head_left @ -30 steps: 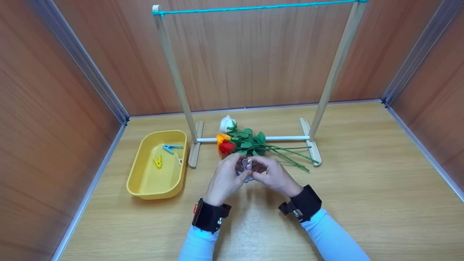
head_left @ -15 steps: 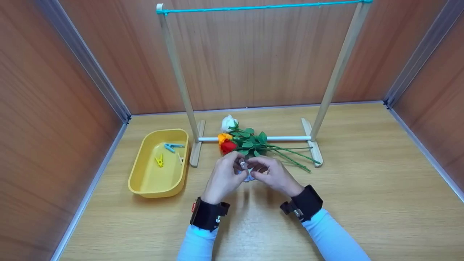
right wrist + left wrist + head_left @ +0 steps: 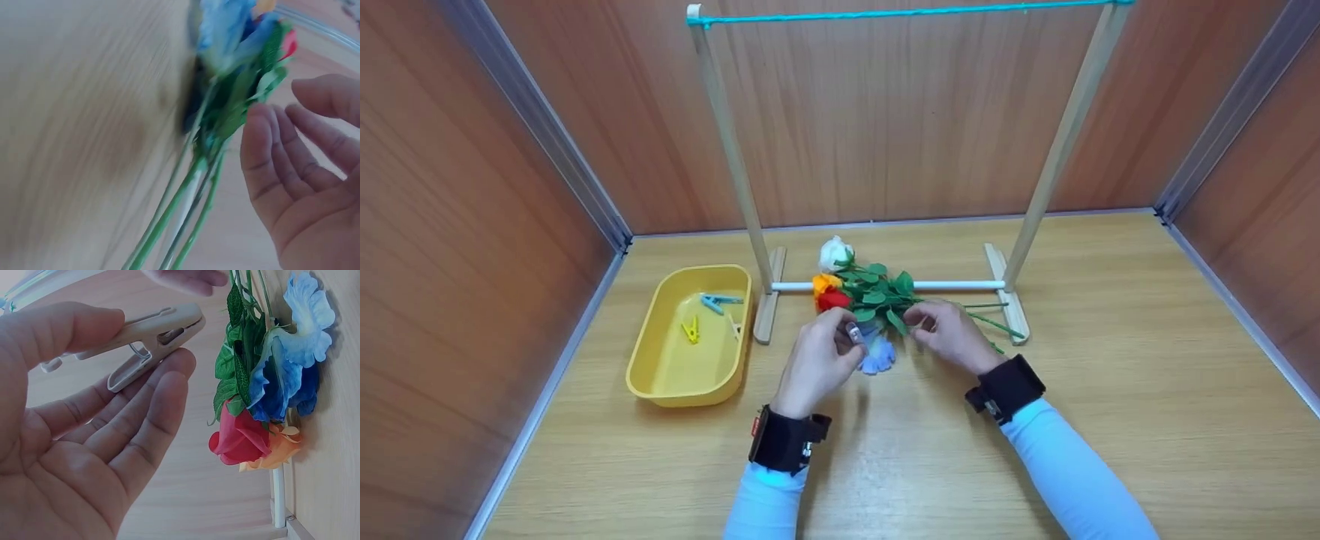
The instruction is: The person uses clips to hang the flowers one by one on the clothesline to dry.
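Observation:
My left hand point(image 3: 819, 365) pinches a pale beige clothespin point(image 3: 160, 334) between thumb and fingers; its jaws point away from the palm and its spring shows. My right hand point(image 3: 952, 336) holds nothing, its fingers loosely bent beside the green stems point(image 3: 169, 208) and leaves. Between the two hands lies a blue flower point(image 3: 877, 357), petals toward me. Beyond it are a red rose point(image 3: 239, 436), an orange rose point(image 3: 823, 283) and a white rose point(image 3: 835, 255), their stems running right. The left hand is just in front of the red rose.
A wooden frame has two posts point(image 3: 727, 142), a turquoise cord point(image 3: 915, 13) across the top and a white bar point(image 3: 960, 286) low down, which the flowers overlap. To the left stands a yellow tub point(image 3: 637, 360) with blue, yellow and whitish clothespins. Wood panels enclose the table.
My right hand has left the clothespin and moved right to the stems, uncovering the blue flower. The left hand keeps the clothespin, almost in place.

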`<action>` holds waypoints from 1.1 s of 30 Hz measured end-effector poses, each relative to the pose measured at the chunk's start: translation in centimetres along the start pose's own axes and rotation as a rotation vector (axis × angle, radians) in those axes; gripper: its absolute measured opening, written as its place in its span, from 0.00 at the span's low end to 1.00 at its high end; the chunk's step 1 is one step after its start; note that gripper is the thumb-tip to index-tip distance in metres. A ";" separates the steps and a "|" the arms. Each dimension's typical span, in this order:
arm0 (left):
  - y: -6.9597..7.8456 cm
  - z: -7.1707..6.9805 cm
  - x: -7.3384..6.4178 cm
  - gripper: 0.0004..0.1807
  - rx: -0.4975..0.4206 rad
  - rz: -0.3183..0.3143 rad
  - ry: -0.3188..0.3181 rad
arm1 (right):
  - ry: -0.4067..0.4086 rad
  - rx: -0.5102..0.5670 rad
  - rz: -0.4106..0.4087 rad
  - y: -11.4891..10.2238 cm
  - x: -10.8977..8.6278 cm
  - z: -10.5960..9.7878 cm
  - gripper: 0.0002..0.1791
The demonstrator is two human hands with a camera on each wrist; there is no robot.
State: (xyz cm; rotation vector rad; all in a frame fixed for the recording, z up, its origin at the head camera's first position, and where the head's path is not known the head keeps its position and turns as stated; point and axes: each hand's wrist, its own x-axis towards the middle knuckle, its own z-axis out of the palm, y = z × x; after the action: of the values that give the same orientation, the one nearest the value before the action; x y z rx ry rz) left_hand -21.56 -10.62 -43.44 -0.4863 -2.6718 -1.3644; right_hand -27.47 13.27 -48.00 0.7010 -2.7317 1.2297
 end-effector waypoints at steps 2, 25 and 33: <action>0.1 -0.1 0.0 0.17 0.002 -0.011 -0.006 | -0.027 -0.032 0.011 0.4 0.5 -0.2 0.11; 0.1 0.4 0.4 0.14 -0.001 0.053 0.023 | 0.019 -0.110 0.110 3.1 4.4 0.4 0.09; 0.2 0.4 0.4 0.14 0.007 0.048 0.027 | 0.086 -0.335 0.168 3.1 4.9 0.2 0.11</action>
State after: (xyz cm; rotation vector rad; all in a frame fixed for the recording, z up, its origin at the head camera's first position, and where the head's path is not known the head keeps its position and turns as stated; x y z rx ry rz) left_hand -21.82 -10.16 -43.43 -0.5235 -2.6245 -1.3389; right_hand -33.15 13.00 -49.09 0.3819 -2.8668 0.7710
